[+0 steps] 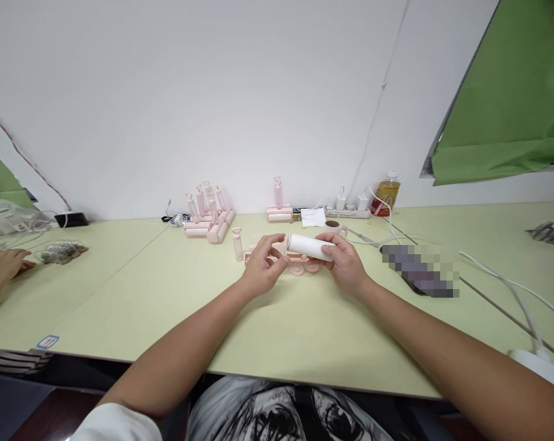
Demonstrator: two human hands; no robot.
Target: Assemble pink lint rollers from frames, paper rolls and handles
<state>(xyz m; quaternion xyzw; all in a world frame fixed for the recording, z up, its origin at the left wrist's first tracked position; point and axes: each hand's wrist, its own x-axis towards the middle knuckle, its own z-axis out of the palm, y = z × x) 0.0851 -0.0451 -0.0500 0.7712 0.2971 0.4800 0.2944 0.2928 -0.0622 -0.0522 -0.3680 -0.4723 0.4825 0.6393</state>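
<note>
My right hand (345, 262) is closed round the right end of a white roll (308, 246), like the sticky roll of a lint roller, held slightly tilted above the table. Just left of its other end is my left hand (264, 264), with thumb and fingers curved and apart; its index fingertip comes close to the roll's end, and contact cannot be made out. Behind and below the roll lie pale pink plastic parts, partly hidden by my hands. Two round pink caps (297, 269) rest in front of them, and a pink handle (237, 244) stands upright to the left.
Several pink lint rollers (210, 217) are grouped at the back left, with more (279, 208) by the wall. Behind my right hand are a power strip (350, 214), a tape roll (332, 226) and a bottle (387, 195). A blurred-out object (419, 272) lies right; another person's hand (5, 266) is far left.
</note>
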